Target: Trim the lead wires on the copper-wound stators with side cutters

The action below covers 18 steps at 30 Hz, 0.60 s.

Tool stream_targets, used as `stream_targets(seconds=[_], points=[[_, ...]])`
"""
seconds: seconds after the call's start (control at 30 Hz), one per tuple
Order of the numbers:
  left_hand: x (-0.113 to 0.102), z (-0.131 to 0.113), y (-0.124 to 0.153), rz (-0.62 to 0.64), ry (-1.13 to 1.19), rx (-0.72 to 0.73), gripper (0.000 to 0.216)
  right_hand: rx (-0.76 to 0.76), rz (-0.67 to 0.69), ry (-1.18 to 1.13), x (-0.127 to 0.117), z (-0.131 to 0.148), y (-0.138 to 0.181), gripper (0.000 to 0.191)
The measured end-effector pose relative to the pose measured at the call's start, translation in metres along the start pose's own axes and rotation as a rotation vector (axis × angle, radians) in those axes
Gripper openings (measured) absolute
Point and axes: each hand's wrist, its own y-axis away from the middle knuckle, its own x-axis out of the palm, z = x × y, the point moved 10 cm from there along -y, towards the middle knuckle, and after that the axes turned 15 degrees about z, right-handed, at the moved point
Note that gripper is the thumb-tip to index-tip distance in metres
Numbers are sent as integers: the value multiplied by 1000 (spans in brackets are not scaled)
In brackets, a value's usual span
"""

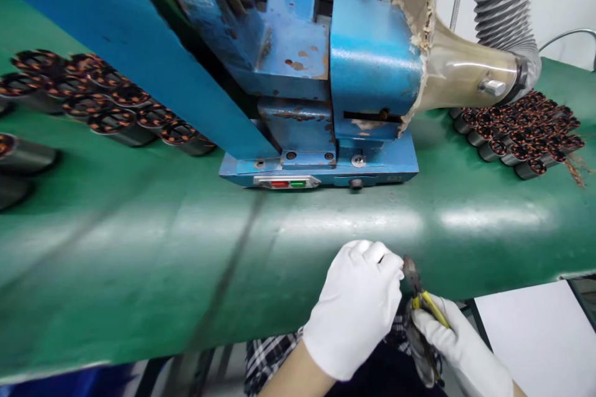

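Left hand, white-gloved, knuckles up, curled into a clench at the near edge of the green table; contents hidden. Right hand, also gloved, wrapped around yellow-handled pliers, just beside the left fingers. Pliers' long axis running from lower right to upper left, dark nose pointing up toward the blue machine. Rows of copper-wound stators well apart, far right.
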Motion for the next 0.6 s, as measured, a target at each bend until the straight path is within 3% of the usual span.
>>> stream_targets(seconds=[0.1, 0.23, 0.37, 0.47, 0.53, 0.6], points=[[-2, -1, 1, -31, -3, 15, 22, -35, -3, -186, -2, -12, -4, 43], [-10, 7, 4, -100, 4, 20, 22, -110, 231, -424, 18, 0, -10, 23], [-28, 43, 23, -324, 68, -104, 23, -213, 463, -616, 54, 30, -17, 21], [-29, 79, 44, -390, 194, -252, 31, -264, 517, -721, 67, 45, -31, 21], [-23, 94, 54, -333, 195, -302, 43, -330, 434, -716, 46, 55, -42, 20], [-16, 100, 59, -249, 115, -310, 63, -470, 164, -528, -15, 72, -46, 22]])
